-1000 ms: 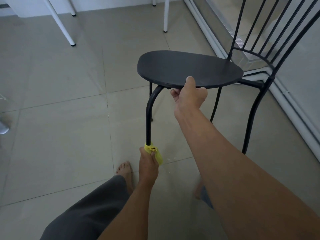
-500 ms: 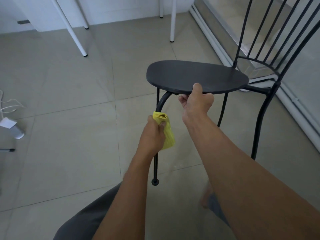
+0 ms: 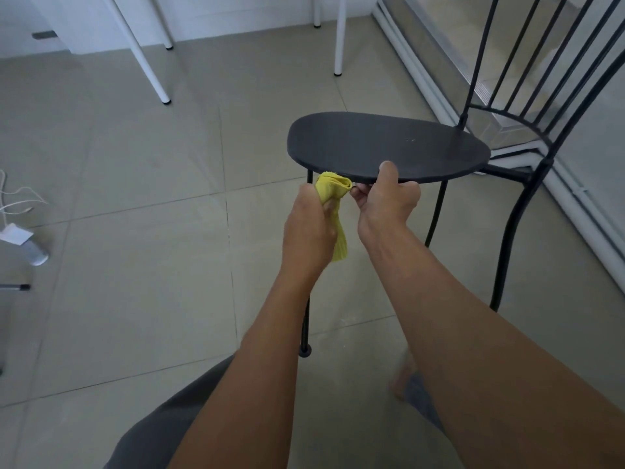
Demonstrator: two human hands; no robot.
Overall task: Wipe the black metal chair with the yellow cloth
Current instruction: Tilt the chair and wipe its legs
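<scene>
The left grip (image 3: 309,228) is closed around the yellow cloth (image 3: 333,187), fingers curled, holding it bunched at the top of the near-left front leg (image 3: 306,328) of the black metal chair (image 3: 385,147), just under the seat's rim. A tail of the cloth hangs down beside the wrist. The right grip (image 3: 385,201) clasps the near edge of the seat, thumb on top and fingers curled underneath, just right of the cloth. The chair stands on the tiled floor (image 3: 135,265), its slatted backrest (image 3: 527,62) at the far right. White furniture legs (image 3: 148,59) stand at the far side, and a white cable (image 3: 20,194) lies at the left edge.
</scene>
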